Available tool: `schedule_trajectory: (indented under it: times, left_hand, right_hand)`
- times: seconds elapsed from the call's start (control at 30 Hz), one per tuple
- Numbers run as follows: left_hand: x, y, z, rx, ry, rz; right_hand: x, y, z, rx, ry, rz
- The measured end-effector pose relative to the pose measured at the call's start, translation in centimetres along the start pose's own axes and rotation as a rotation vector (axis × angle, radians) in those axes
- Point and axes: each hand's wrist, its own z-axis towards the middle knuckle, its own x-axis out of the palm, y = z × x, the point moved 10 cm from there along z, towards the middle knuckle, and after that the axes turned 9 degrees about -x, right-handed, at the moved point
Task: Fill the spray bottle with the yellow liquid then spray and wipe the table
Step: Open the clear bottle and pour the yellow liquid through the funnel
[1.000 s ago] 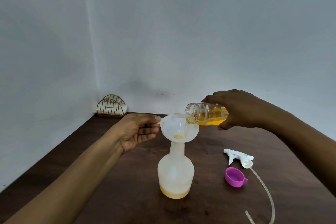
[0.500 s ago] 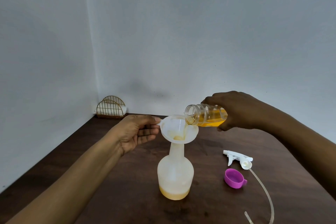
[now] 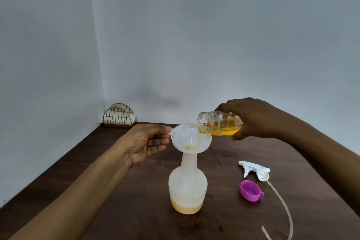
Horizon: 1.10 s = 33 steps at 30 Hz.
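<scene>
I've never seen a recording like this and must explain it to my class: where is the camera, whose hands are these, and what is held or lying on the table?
No machine here: a person works bare-handed, filmed by one camera worn on the head. The left hand pinches the tab of a white plastic funnel set in the neck of a translucent white spray bottle on the dark wooden table. The right hand grips a small clear plastic bottle, tipped so yellow liquid runs into the funnel. Nearby: a white trigger sprayer with tube, a purple plastic cap, and a gold wire rack.
</scene>
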Motion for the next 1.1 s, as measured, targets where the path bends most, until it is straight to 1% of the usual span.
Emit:
schedule_trajectory:
  times: [1.1]
  left_hand:
    - [-0.12,0.15,0.01,-0.004,0.005,-0.010]
  right_hand:
    - [0.06,0.00,0.13,-0.003,0.003,-0.008]
